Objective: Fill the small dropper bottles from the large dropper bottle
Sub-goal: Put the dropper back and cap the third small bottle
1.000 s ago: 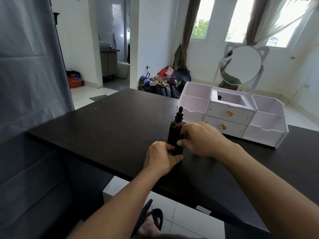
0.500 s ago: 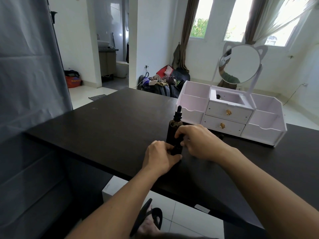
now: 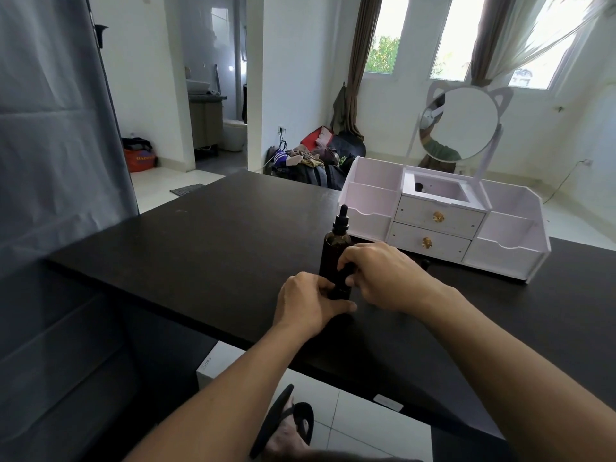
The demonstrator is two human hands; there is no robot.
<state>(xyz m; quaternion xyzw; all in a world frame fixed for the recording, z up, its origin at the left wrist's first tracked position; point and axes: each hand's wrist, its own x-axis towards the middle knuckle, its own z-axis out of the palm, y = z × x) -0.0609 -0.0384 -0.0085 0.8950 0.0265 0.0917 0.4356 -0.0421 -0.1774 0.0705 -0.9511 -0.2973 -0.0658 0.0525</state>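
Note:
The large dark amber dropper bottle stands upright on the black table, its black dropper cap on top. Just in front of it is a small dark dropper bottle. My left hand holds the small bottle's base against the table. My right hand pinches the small bottle's black dropper top between thumb and fingers. Another small dark object peeks out behind my right hand; I cannot tell what it is.
A white cosmetic organiser with two drawers and a round cat-ear mirror stands at the back right of the table. The table's front edge runs just below my hands. A grey curtain hangs on the left.
Both hands stay on the small bottle in front of the large one. My right hand's fingers have shifted a little on the dropper top.

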